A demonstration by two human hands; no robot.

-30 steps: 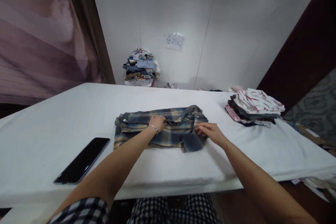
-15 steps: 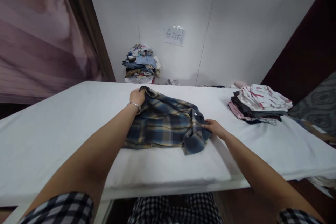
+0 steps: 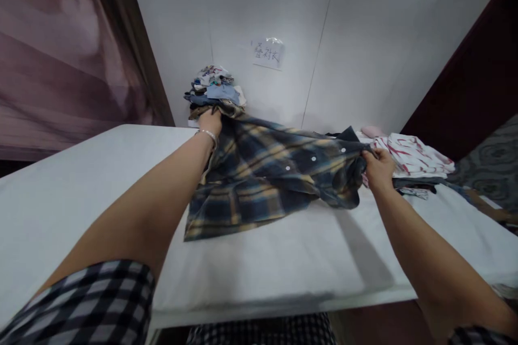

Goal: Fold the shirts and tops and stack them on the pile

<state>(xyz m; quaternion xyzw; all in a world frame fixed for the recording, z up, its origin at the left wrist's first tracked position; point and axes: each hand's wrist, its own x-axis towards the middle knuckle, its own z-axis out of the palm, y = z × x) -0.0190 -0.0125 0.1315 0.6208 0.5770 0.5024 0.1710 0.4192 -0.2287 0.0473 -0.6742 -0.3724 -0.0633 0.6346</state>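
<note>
A blue and yellow plaid shirt (image 3: pixel 267 172) with white buttons is lifted off the white table (image 3: pixel 81 188) and stretched between my hands. My left hand (image 3: pixel 210 120), a bracelet on its wrist, is closed on the shirt's far left edge, held high. My right hand (image 3: pixel 378 168) is closed on the shirt's right end, near the folded pile. The shirt's lower part still rests on the table.
A pile of folded clothes (image 3: pixel 413 161), topped by a white and red garment, lies at the table's right. Another heap of clothes (image 3: pixel 214 91) sits against the white wall, below a paper label (image 3: pixel 267 53). A dark curtain hangs at left.
Both hands have lifted the shirt from the table and pulled it apart, the left hand up and away, the right hand to the right. The phone seen earlier is out of view.
</note>
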